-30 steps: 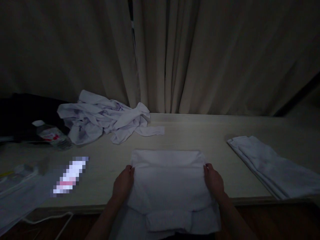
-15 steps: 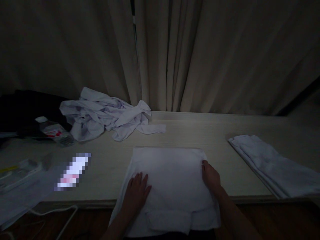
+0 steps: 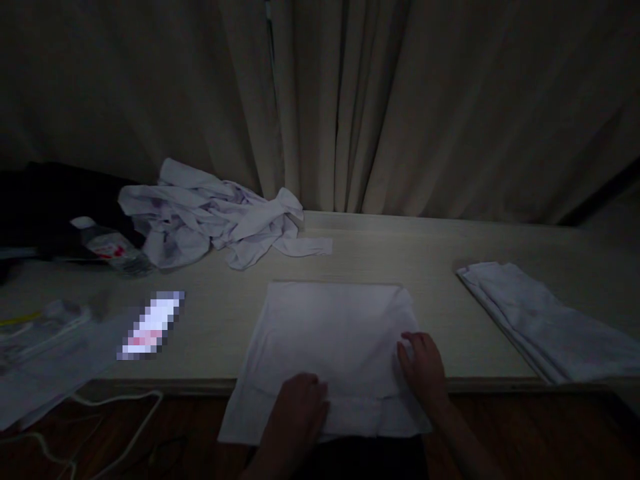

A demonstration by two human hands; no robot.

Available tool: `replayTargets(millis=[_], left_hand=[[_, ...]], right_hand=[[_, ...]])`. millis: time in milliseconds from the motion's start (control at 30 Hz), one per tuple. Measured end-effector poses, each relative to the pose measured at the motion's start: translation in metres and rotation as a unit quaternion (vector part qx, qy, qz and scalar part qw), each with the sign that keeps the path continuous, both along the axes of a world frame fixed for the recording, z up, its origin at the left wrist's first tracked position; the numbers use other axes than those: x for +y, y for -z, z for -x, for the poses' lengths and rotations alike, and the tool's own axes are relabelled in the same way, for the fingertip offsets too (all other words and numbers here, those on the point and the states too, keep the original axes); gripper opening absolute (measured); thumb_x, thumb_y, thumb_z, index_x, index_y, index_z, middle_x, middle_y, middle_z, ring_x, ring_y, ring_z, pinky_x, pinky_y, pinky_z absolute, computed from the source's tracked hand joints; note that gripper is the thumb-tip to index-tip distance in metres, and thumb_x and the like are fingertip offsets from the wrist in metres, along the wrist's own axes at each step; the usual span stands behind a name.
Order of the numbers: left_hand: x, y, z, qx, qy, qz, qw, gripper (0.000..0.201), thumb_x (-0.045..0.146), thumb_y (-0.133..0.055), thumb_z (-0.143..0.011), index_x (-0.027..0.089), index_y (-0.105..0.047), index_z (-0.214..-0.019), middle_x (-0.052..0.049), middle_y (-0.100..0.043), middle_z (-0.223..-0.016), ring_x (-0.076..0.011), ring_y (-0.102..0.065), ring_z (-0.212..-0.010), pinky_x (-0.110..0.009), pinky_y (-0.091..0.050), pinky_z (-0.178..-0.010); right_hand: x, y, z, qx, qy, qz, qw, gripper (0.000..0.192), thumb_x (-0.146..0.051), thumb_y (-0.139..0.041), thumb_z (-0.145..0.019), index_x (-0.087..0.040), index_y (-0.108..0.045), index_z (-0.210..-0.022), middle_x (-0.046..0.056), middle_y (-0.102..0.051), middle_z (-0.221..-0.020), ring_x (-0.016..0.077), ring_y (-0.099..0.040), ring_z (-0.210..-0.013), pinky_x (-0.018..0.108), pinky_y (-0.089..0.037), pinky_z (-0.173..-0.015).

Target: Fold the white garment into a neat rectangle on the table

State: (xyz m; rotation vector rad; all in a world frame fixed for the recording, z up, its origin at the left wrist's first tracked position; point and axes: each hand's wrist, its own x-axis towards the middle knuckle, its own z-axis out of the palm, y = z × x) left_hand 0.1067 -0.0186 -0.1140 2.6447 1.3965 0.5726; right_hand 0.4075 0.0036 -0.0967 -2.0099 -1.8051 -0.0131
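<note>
A: Both hands are down on the folded white garment point(image 3: 330, 340). The left hand point(image 3: 297, 417) lies palm-down near its near edge, where the cloth hangs over the table point(image 3: 450, 267) front; its fingers look spread loosely, gripping nothing. The right hand point(image 3: 423, 363) rests at the garment's right side, fingers curled lightly onto the cloth. Whether it pinches a layer, I cannot tell in this dim light.

B: And the garment itself?

A: Spread flat in the middle near part of the table, squared off, its near strip overhanging the edge toward the person.

B: Which step would you call it?

A: Pressing and smoothing a fold, I'd judge. The far half lies flat already; the near band shows a crease line.

B: What does the next move need?

A: Likely a hold on that overhanging near strip at both corners, lifted evenly so the layers beneath don't shift.

B: Anything around it?

A: A folded white cloth point(image 3: 545, 327) lies well apart on the right, a crumpled white pile point(image 3: 215, 223) at the far left, and a plastic bottle point(image 3: 107, 250) beside that pile.
</note>
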Motion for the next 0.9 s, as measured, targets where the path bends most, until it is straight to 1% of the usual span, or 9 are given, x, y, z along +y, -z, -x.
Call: replayTargets(millis=[100, 133, 167, 233, 367, 467, 600, 733, 900], left_hand=[[-0.036, 0.008, -0.014, 0.014, 0.037, 0.061, 0.997, 0.017, 0.022, -0.060, -0.075, 0.025, -0.058, -0.092, -0.004, -0.065, -0.094, -0.0217, -0.059, -0.084, -0.038, -0.052, -0.072], [-0.042, 0.012, -0.017, 0.023, 0.032, 0.068, 0.997, 0.019, 0.020, -0.062, -0.072, 0.025, -0.058, -0.090, -0.004, -0.065, -0.093, -0.0218, -0.059, -0.083, -0.038, -0.052, -0.071], [-0.044, 0.015, -0.019, 0.031, 0.023, 0.070, 0.997, 0.021, 0.018, -0.064, -0.071, 0.025, -0.058, -0.091, -0.004, -0.064, -0.094, -0.0218, -0.058, -0.083, -0.037, -0.051, -0.071], [-0.043, 0.018, -0.022, 0.049, 0.001, 0.064, 0.997, 0.021, 0.014, -0.062, -0.072, 0.024, -0.059, -0.090, -0.004, -0.064, -0.092, -0.0215, -0.057, -0.084, -0.036, -0.049, -0.071], [-0.032, 0.013, -0.021, 0.093, -0.004, 0.045, 0.995, 0.013, 0.015, -0.059, -0.076, 0.023, -0.059, -0.086, -0.003, -0.063, -0.089, -0.0215, -0.055, -0.083, -0.037, -0.046, -0.072], [-0.031, 0.011, -0.017, 0.120, 0.000, 0.038, 0.992, 0.011, 0.017, -0.058, -0.078, 0.023, -0.058, -0.087, -0.003, -0.061, -0.090, -0.0213, -0.054, -0.084, -0.036, -0.044, -0.073], [-0.030, 0.016, -0.005, 0.166, 0.012, 0.045, 0.985, 0.008, 0.019, -0.058, -0.080, 0.022, -0.059, -0.087, -0.003, -0.062, -0.091, -0.0218, -0.054, -0.088, -0.037, -0.042, -0.076], [-0.023, 0.017, 0.001, 0.151, 0.034, 0.038, 0.987, 0.009, 0.019, -0.058, -0.080, 0.022, -0.060, -0.088, -0.002, -0.064, -0.092, -0.0209, -0.055, -0.090, -0.037, -0.041, -0.081], [-0.026, 0.010, -0.004, 0.134, 0.007, 0.041, 0.990, 0.015, 0.014, -0.057, -0.079, 0.023, -0.063, -0.089, -0.001, -0.068, -0.091, -0.0211, -0.058, -0.088, -0.037, -0.044, -0.081]], right_hand=[[-0.070, 0.025, 0.029, 0.019, -0.069, -0.024, 0.997, 0.014, -0.033, -0.052, -0.083, -0.024, -0.054, -0.094, 0.005, -0.061, -0.089, 0.0211, -0.058, -0.088, 0.034, -0.049, -0.080], [-0.089, 0.034, 0.038, 0.016, -0.091, -0.030, 0.995, 0.018, -0.033, -0.058, -0.079, -0.025, -0.053, -0.095, 0.004, -0.061, -0.091, 0.0217, -0.058, -0.088, 0.035, -0.049, -0.079], [-0.102, 0.042, 0.047, 0.013, -0.106, -0.032, 0.994, 0.023, -0.032, -0.063, -0.074, -0.025, -0.052, -0.094, 0.004, -0.061, -0.089, 0.0220, -0.058, -0.086, 0.035, -0.050, -0.075], [-0.116, 0.053, 0.062, 0.002, -0.114, -0.028, 0.993, 0.029, -0.029, -0.069, -0.068, -0.025, -0.051, -0.091, 0.003, -0.061, -0.086, 0.0220, -0.057, -0.080, 0.035, -0.049, -0.069], [-0.109, 0.053, 0.072, -0.028, -0.087, -0.030, 0.995, 0.024, -0.018, -0.067, -0.068, -0.023, -0.051, -0.085, 0.003, -0.059, -0.084, 0.0215, -0.053, -0.077, 0.034, -0.044, -0.067], [-0.101, 0.049, 0.071, -0.046, -0.118, -0.030, 0.991, 0.019, -0.010, -0.061, -0.070, -0.023, -0.050, -0.078, 0.001, -0.059, -0.081, 0.0198, -0.052, -0.075, 0.032, -0.040, -0.067], [-0.099, 0.051, 0.060, -0.067, -0.164, -0.056, 0.983, 0.019, -0.008, -0.060, -0.070, -0.024, -0.052, -0.076, -0.002, -0.058, -0.074, 0.0174, -0.049, -0.068, 0.030, -0.035, -0.065], [-0.095, 0.051, 0.051, -0.054, -0.165, -0.069, 0.982, 0.017, -0.008, -0.058, -0.074, -0.024, -0.055, -0.080, -0.002, -0.060, -0.073, 0.0162, -0.051, -0.068, 0.028, -0.037, -0.064], [-0.098, 0.054, 0.056, -0.045, -0.175, -0.081, 0.980, 0.026, -0.003, -0.054, -0.071, -0.024, -0.058, -0.085, -0.001, -0.064, -0.078, 0.0167, -0.055, -0.072, 0.028, -0.043, -0.067]])
